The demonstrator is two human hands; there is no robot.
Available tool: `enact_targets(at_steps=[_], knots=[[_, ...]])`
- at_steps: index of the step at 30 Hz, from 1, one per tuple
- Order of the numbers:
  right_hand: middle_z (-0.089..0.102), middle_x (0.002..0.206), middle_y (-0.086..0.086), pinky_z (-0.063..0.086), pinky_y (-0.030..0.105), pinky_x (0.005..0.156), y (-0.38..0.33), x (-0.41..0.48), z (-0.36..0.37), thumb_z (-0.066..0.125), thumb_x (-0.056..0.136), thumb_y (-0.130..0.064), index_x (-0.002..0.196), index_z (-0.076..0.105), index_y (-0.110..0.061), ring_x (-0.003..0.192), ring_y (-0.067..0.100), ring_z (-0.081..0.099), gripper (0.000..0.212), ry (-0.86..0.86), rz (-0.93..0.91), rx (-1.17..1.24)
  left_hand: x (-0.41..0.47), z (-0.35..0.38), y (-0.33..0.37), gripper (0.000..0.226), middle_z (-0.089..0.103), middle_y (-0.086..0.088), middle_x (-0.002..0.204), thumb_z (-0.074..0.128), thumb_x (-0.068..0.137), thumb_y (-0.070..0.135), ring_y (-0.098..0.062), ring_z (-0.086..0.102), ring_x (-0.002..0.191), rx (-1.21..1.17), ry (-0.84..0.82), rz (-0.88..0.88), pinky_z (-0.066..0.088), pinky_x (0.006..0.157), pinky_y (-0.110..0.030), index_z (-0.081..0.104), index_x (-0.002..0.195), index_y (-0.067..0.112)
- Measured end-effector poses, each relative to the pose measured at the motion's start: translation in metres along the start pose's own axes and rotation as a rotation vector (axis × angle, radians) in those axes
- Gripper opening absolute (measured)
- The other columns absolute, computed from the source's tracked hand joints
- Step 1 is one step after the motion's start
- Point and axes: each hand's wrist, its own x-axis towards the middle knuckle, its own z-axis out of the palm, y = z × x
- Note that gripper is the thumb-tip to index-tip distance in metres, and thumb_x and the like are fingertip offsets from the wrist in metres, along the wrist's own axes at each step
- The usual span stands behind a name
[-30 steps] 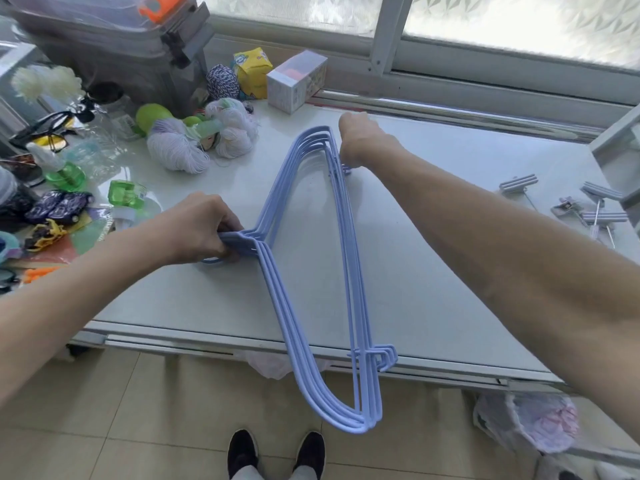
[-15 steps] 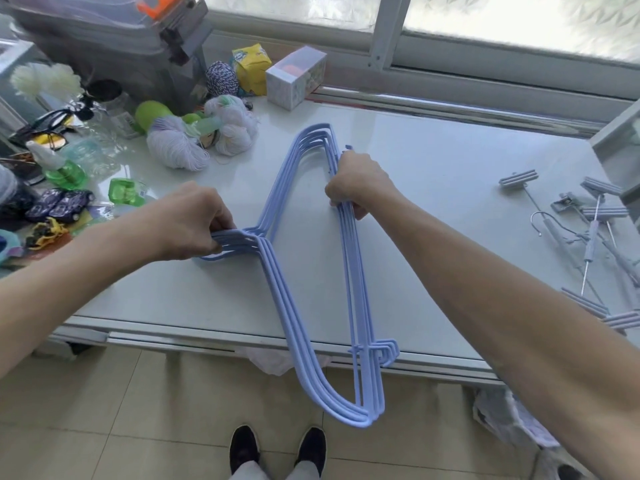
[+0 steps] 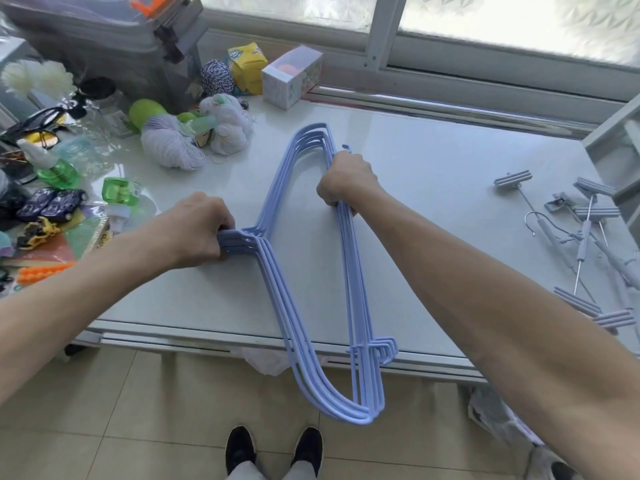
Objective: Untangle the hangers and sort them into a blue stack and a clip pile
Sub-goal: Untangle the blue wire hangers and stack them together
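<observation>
White worktop [image 3: 433, 188] under window. Blue hangers [image 3: 294, 313] nested in one stack, near end overhanging the edge; left hand [image 3: 194, 230] grips the hooks, right hand [image 3: 346, 181] the bars. Clip hangers [image 3: 585, 233] lie far right, loosely crossed. Sorting looks nearly done; squaring up remains.

Light-blue hangers [image 3: 277, 289], grey clip hangers [image 3: 585, 233]

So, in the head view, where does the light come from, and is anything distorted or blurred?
Head view: daylight enters through the frosted window and leaves a soft sheen on the white table; the wide lens bends the window frame and table edge; the forearms look oversized; the blue hangers stay sharp.
</observation>
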Motion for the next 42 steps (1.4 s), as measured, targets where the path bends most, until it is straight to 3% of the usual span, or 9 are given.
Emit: enact_targets(at_steps=[4, 9, 13, 20, 25, 28, 34, 38, 42], knots=[[0.055, 0.123, 0.009, 0.046, 0.03, 0.069, 0.003, 0.003, -0.001, 0.057, 0.079, -0.001, 0.121, 0.053, -0.009, 0.111, 0.026, 0.056, 0.043, 0.028, -0.01, 0.002, 0.004, -0.003, 0.003, 0.029, 0.043, -0.001, 0.041, 0.072, 0.06, 0.008, -0.025, 0.046, 0.046, -0.01, -0.032, 0.01, 0.039, 0.043, -0.026, 0.051, 0.044, 0.021], [0.054, 0.127, 0.008, 0.041, 0.029, 0.073, 0.003, 0.004, -0.002, 0.057, 0.082, -0.002, 0.125, 0.05, -0.01, 0.119, 0.024, 0.051, 0.044, 0.06, -0.017, -0.055, 0.004, -0.006, 0.005, 0.01, 0.05, -0.01, 0.045, 0.072, 0.062, 0.01, -0.019, 0.041, 0.043, -0.025, -0.017, 0.028, 0.033, 0.043, -0.026, 0.064, 0.055, 0.009], [0.054, 0.127, 0.008, 0.04, 0.029, 0.074, 0.003, 0.003, -0.001, 0.056, 0.083, -0.002, 0.127, 0.049, -0.01, 0.119, 0.024, 0.051, 0.045, 0.068, -0.012, -0.075, 0.005, -0.007, 0.006, 0.02, 0.05, -0.006, 0.043, 0.074, 0.061, 0.011, -0.013, 0.042, 0.042, -0.039, -0.042, 0.047, 0.031, 0.042, -0.024, 0.059, 0.049, 0.017], [0.053, 0.119, 0.006, 0.044, 0.03, 0.07, 0.011, 0.0, -0.003, 0.059, 0.081, -0.005, 0.118, 0.051, -0.014, 0.102, 0.024, 0.054, 0.038, 0.043, -0.022, 0.015, 0.005, -0.001, 0.0, 0.016, 0.051, -0.001, 0.042, 0.077, 0.06, 0.01, -0.013, 0.046, 0.044, -0.058, -0.026, 0.034, 0.035, 0.045, -0.026, 0.065, 0.054, 0.018], [0.047, 0.097, 0.003, 0.037, 0.03, 0.07, 0.016, -0.017, 0.0, 0.057, 0.084, -0.018, 0.099, 0.044, -0.014, 0.088, 0.023, 0.047, 0.02, 0.072, -0.041, 0.085, 0.002, 0.0, 0.002, 0.024, 0.051, 0.0, 0.043, 0.08, 0.061, 0.009, -0.014, 0.048, 0.046, -0.076, -0.015, 0.028, 0.031, 0.044, -0.023, 0.062, 0.053, 0.022], [0.046, 0.095, 0.003, 0.038, 0.03, 0.069, 0.017, -0.031, -0.004, 0.055, 0.084, -0.018, 0.097, 0.043, -0.014, 0.087, 0.024, 0.048, 0.018, 0.094, -0.029, 0.094, 0.0, 0.0, 0.003, 0.012, 0.05, -0.007, 0.043, 0.076, 0.063, 0.008, -0.021, 0.045, 0.044, -0.078, -0.02, 0.047, 0.032, 0.044, -0.024, 0.066, 0.056, 0.011], [0.053, 0.103, 0.007, 0.04, 0.031, 0.073, 0.032, -0.076, -0.022, 0.054, 0.086, -0.025, 0.099, 0.047, -0.013, 0.096, 0.026, 0.054, 0.019, 0.08, 0.068, 0.057, -0.003, 0.0, -0.004, 0.027, 0.033, -0.007, 0.044, 0.062, 0.067, 0.002, -0.024, 0.032, 0.049, -0.075, 0.005, 0.103, 0.03, 0.047, -0.029, 0.046, 0.046, 0.009], [0.057, 0.119, 0.009, 0.037, 0.031, 0.075, 0.057, -0.104, -0.03, 0.046, 0.094, -0.036, 0.112, 0.052, -0.012, 0.096, 0.027, 0.052, 0.031, 0.107, 0.155, 0.025, -0.003, -0.005, -0.003, 0.036, 0.03, -0.007, 0.048, 0.069, 0.07, 0.01, -0.023, 0.03, 0.051, -0.055, -0.03, 0.137, 0.024, 0.047, -0.029, 0.043, 0.046, 0.009], [0.055, 0.124, 0.011, 0.035, 0.033, 0.078, 0.087, -0.128, -0.04, 0.04, 0.098, -0.032, 0.12, 0.05, -0.008, 0.109, 0.03, 0.055, 0.033, 0.139, 0.235, 0.05, -0.001, -0.003, -0.006, 0.043, 0.032, -0.008, 0.047, 0.073, 0.072, 0.019, -0.026, 0.032, 0.053, -0.047, -0.032, 0.156, 0.025, 0.047, -0.03, 0.042, 0.044, 0.01]])
